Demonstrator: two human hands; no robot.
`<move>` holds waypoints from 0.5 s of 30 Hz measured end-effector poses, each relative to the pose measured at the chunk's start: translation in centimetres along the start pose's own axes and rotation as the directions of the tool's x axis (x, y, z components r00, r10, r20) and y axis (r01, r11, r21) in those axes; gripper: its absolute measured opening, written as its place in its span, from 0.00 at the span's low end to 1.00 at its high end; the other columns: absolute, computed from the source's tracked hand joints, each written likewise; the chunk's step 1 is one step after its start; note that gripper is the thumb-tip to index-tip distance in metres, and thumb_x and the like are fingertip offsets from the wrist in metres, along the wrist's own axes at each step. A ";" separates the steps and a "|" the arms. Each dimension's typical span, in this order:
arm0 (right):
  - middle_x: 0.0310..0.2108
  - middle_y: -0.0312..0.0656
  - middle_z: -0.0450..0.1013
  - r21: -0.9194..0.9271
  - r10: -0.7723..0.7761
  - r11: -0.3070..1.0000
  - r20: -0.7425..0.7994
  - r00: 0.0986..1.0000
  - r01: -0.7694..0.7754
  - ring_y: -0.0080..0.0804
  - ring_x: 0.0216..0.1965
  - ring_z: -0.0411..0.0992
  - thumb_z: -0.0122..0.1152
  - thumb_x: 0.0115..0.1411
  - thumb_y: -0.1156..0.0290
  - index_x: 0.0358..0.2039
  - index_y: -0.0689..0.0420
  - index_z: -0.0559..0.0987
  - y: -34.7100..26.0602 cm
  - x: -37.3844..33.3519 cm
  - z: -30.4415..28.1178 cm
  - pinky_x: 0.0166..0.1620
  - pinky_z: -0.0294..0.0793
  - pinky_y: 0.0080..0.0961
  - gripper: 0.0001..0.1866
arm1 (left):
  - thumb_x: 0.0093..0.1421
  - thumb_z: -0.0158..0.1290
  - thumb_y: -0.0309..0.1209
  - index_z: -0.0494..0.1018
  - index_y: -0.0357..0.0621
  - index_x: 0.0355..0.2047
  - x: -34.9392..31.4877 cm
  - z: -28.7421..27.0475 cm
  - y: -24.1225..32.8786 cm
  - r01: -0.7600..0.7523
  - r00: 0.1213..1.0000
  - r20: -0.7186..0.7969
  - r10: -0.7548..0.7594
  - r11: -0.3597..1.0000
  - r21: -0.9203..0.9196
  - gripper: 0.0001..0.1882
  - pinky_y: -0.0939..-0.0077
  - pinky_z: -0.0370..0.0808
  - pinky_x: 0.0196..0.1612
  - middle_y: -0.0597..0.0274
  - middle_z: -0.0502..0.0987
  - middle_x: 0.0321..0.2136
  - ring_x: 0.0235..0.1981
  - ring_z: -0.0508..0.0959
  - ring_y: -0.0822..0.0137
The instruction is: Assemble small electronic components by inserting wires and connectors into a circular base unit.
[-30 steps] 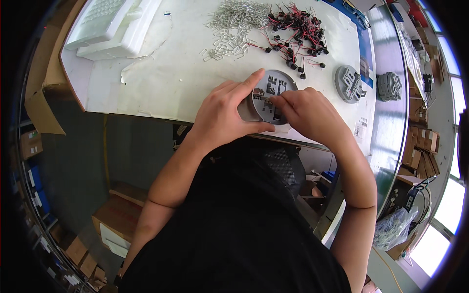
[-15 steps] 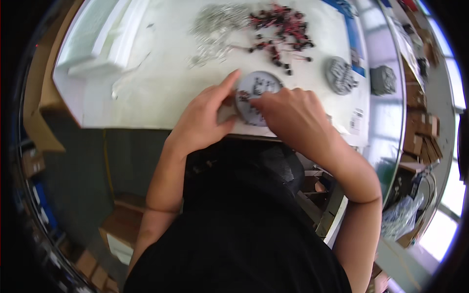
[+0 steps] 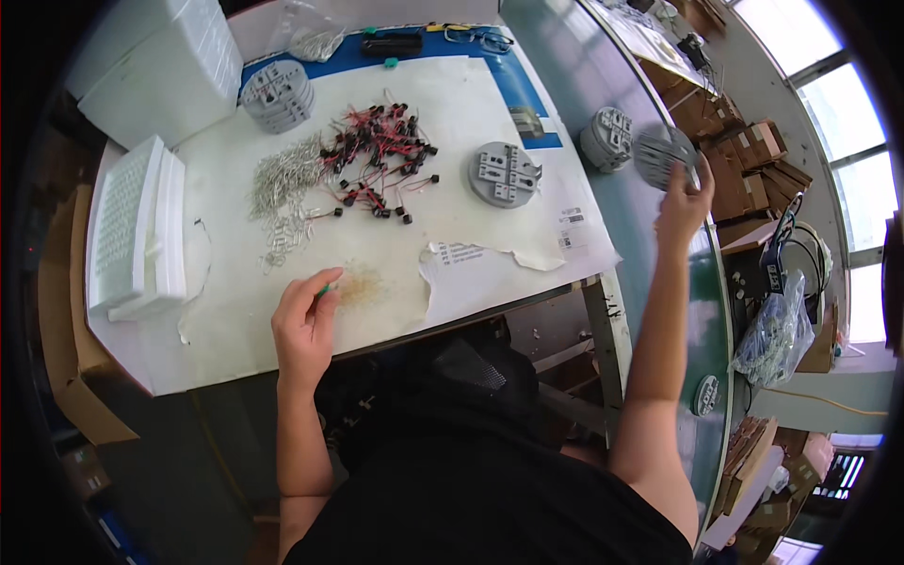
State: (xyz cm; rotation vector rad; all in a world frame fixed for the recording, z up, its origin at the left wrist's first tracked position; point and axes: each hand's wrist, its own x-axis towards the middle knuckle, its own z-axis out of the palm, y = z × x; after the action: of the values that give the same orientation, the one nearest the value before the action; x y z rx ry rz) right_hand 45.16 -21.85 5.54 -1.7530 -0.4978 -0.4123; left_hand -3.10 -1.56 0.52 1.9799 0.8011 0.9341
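At the table's near edge my left hand (image 3: 306, 325) is pinched on a small green piece (image 3: 325, 290), mostly hidden by the fingers. My right hand (image 3: 686, 202) reaches far to the right over the green-topped bench, its fingers gripping the edge of a grey round disc (image 3: 662, 153), blurred by motion. Just left of that disc stands a stack of grey round fixtures (image 3: 605, 141). Another grey round fixture (image 3: 504, 176), with raised blocks on top, rests on the white table. Black buzzer-like parts with red wires (image 3: 381, 151) lie heaped beside a pile of silvery metal pieces (image 3: 287, 179).
White foam trays (image 3: 141, 231) stand at the left, near a second fixture stack (image 3: 278, 96). Torn paper (image 3: 471, 273) lies at the table's front. One more round fixture (image 3: 706, 395) sits farther down the green bench (image 3: 650, 240). Cardboard boxes (image 3: 753, 146) line the right.
My view has turned right. My right hand has gone from the round fixture at the front edge to the bench, now holding a disc. My left hand has closed on a small green piece.
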 end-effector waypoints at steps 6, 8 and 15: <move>0.34 0.44 0.79 -0.519 0.556 0.701 -0.034 0.831 -0.490 0.32 0.24 0.76 0.74 0.61 0.52 0.63 0.59 0.76 20.9 10.3 -14.2 0.27 0.76 0.33 0.35 | 0.66 0.61 0.21 0.86 0.42 0.47 -0.5 1.1 -0.8 -0.068 0.998 0.019 0.066 0.993 0.092 0.11 0.74 0.72 0.31 0.60 0.75 0.30 0.29 0.74 0.66; 0.54 0.58 0.77 -0.910 0.119 0.354 -0.184 0.976 -0.214 0.51 0.40 0.81 0.72 0.60 0.46 0.70 0.57 0.69 14.8 6.8 -9.1 0.47 0.81 0.46 0.44 | 0.65 0.62 0.21 0.86 0.43 0.47 -0.7 1.0 -1.0 -0.066 0.998 0.023 0.063 0.986 0.155 0.11 0.74 0.72 0.31 0.61 0.75 0.30 0.29 0.74 0.66; 0.59 0.58 0.76 -0.731 0.140 0.654 0.370 0.918 0.195 0.62 0.56 0.78 0.80 0.48 0.39 0.77 0.43 0.60 2.1 0.5 2.6 0.57 0.77 0.51 0.60 | 0.65 0.62 0.22 0.86 0.43 0.46 -0.2 1.1 -0.5 -0.057 0.997 0.052 0.048 0.979 0.194 0.11 0.73 0.72 0.30 0.61 0.73 0.29 0.28 0.74 0.66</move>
State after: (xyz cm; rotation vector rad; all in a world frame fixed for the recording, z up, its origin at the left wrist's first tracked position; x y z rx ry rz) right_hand 46.73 -19.69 3.45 -2.6983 -0.7048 -0.2939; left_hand -2.40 -1.87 -0.42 2.1940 0.8443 0.8629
